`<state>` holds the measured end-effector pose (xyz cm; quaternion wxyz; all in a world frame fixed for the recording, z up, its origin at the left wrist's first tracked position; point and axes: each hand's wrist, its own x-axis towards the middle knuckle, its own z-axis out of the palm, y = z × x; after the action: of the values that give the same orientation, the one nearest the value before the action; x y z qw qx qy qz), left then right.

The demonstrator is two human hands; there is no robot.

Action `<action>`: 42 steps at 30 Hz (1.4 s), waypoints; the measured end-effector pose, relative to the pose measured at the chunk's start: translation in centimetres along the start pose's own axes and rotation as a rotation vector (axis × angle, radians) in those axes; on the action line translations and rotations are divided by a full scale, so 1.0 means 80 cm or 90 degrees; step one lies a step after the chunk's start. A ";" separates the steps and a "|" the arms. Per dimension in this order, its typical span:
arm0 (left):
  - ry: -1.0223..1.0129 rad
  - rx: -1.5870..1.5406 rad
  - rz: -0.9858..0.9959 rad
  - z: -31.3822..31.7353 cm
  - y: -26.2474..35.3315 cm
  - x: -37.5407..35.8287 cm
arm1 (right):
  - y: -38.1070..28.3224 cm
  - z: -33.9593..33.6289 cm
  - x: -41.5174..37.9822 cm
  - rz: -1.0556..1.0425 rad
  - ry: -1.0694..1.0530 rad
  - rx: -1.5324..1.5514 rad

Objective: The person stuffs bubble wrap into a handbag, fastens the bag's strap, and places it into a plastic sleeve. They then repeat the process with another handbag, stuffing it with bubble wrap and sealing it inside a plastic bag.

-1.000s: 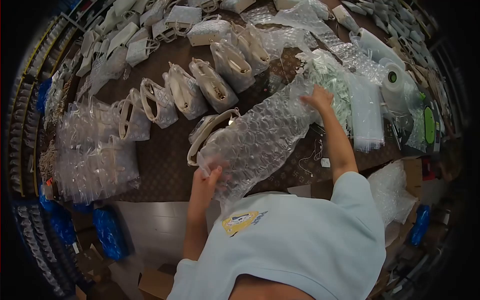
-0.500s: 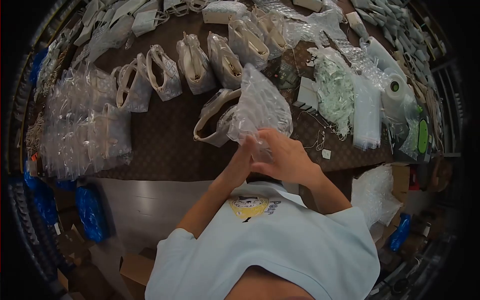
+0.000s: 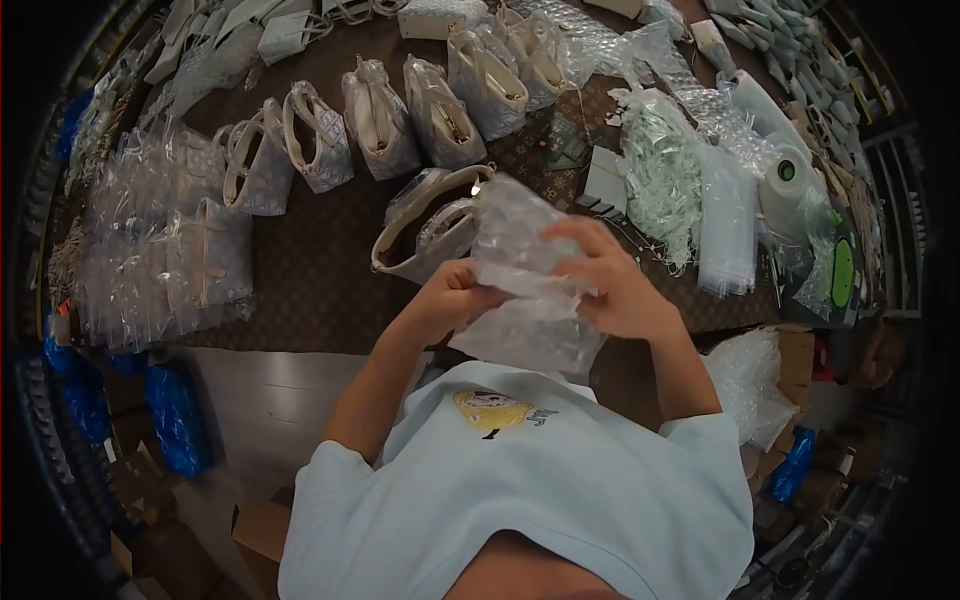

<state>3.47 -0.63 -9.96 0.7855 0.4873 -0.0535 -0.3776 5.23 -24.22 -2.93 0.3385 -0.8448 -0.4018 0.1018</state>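
Observation:
A sheet of clear bubble wrap (image 3: 525,240), folded across its middle, hangs between my hands in front of my shirt. My left hand (image 3: 452,302) is closed, pinching its left edge between thumb and fingers. At the right edge, my right hand (image 3: 622,290) has curled, slightly blurred fingers around the wrap; the thumb is partly hidden. Just beyond my left hand an open patterned handbag (image 3: 400,255) with a pale strap lies on the table, its right side covered by the wrap.
Several similar handbags (image 3: 380,125) stand in a row on the dark patterned table (image 3: 310,290). Handbags in clear plastic (image 3: 165,240) are packed at the left. Shredded filler (image 3: 660,170), flat plastic bags (image 3: 728,225) and a plastic roll (image 3: 787,172) lie at the right.
The bubble wrap has gone from a bunched, upright shape to a flatter, folded sheet. My hands have moved apart, left hand leftward and right hand rightward.

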 end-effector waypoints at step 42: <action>0.305 0.889 0.038 -0.071 0.001 -0.003 | 0.007 -0.017 0.017 0.100 0.364 0.006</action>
<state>5.86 3.65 -12.78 0.2928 0.9411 -0.1219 -0.1173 7.02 -24.10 -2.15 0.4330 -0.8661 -0.2228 -0.1127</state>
